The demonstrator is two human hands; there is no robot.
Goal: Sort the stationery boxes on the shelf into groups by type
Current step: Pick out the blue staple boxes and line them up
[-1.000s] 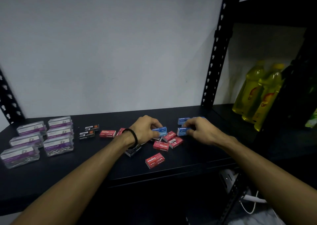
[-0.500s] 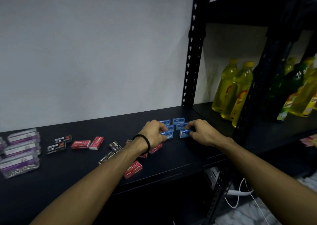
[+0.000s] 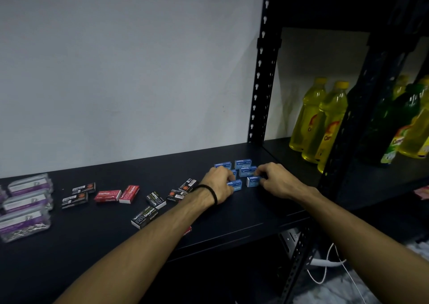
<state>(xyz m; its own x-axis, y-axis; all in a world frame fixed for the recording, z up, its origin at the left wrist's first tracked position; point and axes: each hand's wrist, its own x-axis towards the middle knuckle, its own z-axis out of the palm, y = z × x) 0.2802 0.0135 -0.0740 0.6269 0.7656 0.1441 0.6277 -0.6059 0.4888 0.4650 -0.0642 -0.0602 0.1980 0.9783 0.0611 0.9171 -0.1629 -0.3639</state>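
Several blue staple boxes [image 3: 242, 163] sit grouped at the right end of the black shelf [image 3: 116, 234]. My left hand [image 3: 219, 183] pinches the front-left blue box [image 3: 235, 185]. My right hand [image 3: 275, 179] pinches the front-right blue box [image 3: 252, 181]. Two red staple boxes [image 3: 117, 195] lie mid-shelf. Black staple boxes [image 3: 145, 216] are scattered around them, and two more [image 3: 77, 194] lie further left. Clear boxes with purple labels [image 3: 25, 204] stand at the far left. A red box [image 3: 187, 230] peeks from under my left forearm.
A black perforated upright [image 3: 263, 71] rises behind the blue boxes. Yellow drink bottles [image 3: 325, 122] stand on the neighbouring shelf to the right, behind another black post [image 3: 348, 141]. White cables [image 3: 325, 264] hang below the shelf.
The view swung right. My left hand carried a blue box from the mixed pile over to the blue group, and both hands now hold the front row of that group.
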